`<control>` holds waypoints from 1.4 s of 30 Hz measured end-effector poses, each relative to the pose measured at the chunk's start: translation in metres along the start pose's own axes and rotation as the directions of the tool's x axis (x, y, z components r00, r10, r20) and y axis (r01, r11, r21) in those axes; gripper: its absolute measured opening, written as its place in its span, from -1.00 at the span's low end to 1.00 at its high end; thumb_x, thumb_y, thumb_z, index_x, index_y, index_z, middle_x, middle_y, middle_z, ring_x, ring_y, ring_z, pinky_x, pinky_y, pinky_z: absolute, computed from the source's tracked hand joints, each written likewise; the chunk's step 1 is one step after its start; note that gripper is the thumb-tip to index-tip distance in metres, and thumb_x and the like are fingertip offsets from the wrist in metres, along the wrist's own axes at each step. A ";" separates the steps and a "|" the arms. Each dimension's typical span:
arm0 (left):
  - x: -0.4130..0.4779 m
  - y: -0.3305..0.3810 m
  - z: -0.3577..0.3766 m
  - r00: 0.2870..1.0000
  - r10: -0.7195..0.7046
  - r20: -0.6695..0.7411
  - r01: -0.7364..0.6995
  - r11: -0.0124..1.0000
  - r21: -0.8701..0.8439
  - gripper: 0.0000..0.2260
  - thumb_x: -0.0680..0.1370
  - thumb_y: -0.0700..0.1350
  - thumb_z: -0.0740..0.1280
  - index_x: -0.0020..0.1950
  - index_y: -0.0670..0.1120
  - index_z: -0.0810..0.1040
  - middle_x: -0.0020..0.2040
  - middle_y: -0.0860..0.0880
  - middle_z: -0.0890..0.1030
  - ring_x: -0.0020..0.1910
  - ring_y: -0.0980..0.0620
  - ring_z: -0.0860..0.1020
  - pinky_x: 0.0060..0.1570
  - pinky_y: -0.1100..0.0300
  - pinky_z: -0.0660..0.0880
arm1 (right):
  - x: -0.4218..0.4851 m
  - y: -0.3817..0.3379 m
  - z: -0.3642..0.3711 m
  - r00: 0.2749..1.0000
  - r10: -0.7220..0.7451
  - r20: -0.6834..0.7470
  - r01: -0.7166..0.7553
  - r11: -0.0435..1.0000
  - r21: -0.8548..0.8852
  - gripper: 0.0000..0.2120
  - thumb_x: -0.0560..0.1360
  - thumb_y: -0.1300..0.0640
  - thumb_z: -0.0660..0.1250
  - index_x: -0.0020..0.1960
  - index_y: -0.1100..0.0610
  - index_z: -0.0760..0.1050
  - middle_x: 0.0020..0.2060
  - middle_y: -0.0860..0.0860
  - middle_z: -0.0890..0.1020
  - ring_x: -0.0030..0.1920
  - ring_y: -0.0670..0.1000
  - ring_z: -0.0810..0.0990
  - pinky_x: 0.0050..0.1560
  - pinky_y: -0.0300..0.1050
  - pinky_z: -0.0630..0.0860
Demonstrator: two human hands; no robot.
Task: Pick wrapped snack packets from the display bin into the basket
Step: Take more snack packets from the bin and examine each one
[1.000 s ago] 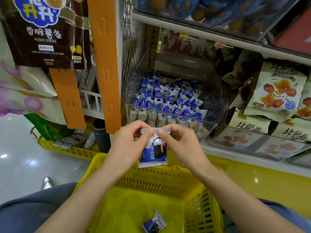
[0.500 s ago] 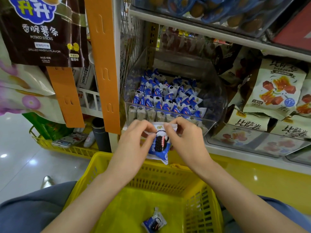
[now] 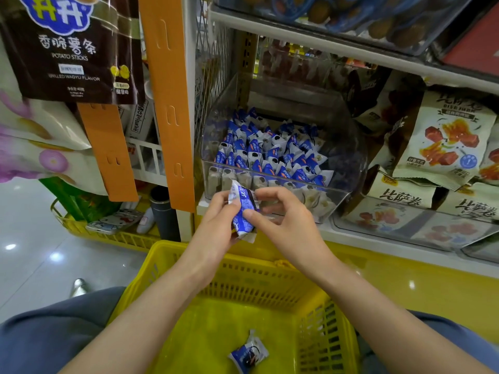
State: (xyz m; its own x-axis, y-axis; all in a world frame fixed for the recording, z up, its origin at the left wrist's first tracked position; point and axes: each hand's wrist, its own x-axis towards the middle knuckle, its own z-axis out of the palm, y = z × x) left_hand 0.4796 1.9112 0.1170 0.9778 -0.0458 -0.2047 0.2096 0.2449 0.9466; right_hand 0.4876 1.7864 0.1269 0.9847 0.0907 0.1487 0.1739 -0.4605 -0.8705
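A blue-and-white snack packet [image 3: 242, 211] is held upright just above the far rim of the yellow basket [image 3: 186, 251]. The left hand [image 3: 216, 228] grips it with curled fingers from the left, and the right hand [image 3: 293, 225] pinches it between thumb and forefinger. A second packet [image 3: 248, 352] lies on the basket's floor. Beyond the basket stands the clear display bin [image 3: 347, 147], full of such packets.

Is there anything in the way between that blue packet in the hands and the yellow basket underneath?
Nothing visible. The left hand and right hand hold the blue-and-white wrapped snack packet above the far rim of the yellow plastic basket; its top is open, one similar packet lying inside.
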 end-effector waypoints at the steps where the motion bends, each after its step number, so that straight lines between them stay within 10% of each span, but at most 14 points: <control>1: 0.000 0.000 0.000 1.000 0.003 0.001 -0.003 1.000 -0.009 -0.79 0.63 -0.08 0.10 0.23 -0.01 0.43 0.09 -0.04 0.63 0.08 0.00 0.60 0.15 -0.06 0.50 | 0.000 0.001 0.000 1.000 -0.001 -0.011 0.001 1.000 -0.010 -0.66 0.41 0.05 0.43 0.15 0.00 0.46 0.02 -0.17 0.56 -0.07 -0.21 0.55 -0.13 -0.42 0.50; 13: 0.001 -0.001 -0.007 0.976 0.218 0.023 -0.212 0.914 0.346 -0.76 0.58 -0.06 0.22 0.23 -0.08 0.39 -0.05 0.03 0.61 -0.14 0.22 0.60 -0.19 0.27 0.54 | -0.002 -0.001 -0.004 0.990 -0.141 -0.004 0.140 0.983 -0.122 -0.82 0.51 0.17 0.32 0.09 0.07 0.59 -0.15 -0.16 0.62 -0.14 -0.33 0.56 -0.18 -0.50 0.46; 19: 0.003 -0.003 -0.005 0.970 0.241 0.006 -0.222 0.885 0.408 -0.79 0.57 -0.14 0.25 0.17 0.02 0.36 -0.16 0.12 0.59 -0.26 0.24 0.58 -0.16 0.14 0.55 | -0.003 0.006 0.001 0.983 -0.177 -0.039 0.156 0.938 -0.310 -0.87 0.55 0.11 0.23 0.03 0.08 0.52 -0.21 -0.03 0.67 -0.22 -0.09 0.62 -0.13 -0.04 0.57; 34: 0.007 0.006 -0.015 0.984 0.134 -0.114 -0.123 0.988 0.099 -0.83 0.54 -0.17 0.29 0.06 0.08 0.45 0.06 -0.06 0.61 0.00 0.02 0.62 -0.09 0.16 0.56 | -0.003 0.005 0.011 0.978 0.102 0.181 -0.141 0.966 0.217 -0.84 0.47 0.13 0.36 0.03 0.03 0.44 -0.14 -0.10 0.59 -0.14 -0.14 0.58 0.01 -0.19 0.53; 42: 0.009 0.006 -0.017 0.997 0.017 -0.081 -0.002 0.983 0.183 -0.78 0.56 -0.12 0.27 0.20 0.00 0.44 0.08 0.01 0.59 -0.04 0.15 0.60 -0.20 0.30 0.52 | 0.002 0.003 0.000 1.000 0.022 0.020 -0.023 0.999 0.024 -0.78 0.39 0.10 0.46 -0.02 -0.06 0.49 -0.16 -0.17 0.62 -0.22 -0.23 0.57 -0.18 -0.34 0.51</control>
State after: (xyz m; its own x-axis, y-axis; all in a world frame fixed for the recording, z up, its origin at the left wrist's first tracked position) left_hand 0.4895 1.9287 0.1168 0.9774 0.0372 -0.2082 0.2056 0.0639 0.9766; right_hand 0.4904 1.7855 0.1244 0.9879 0.0981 0.1200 0.1513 -0.4409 -0.8847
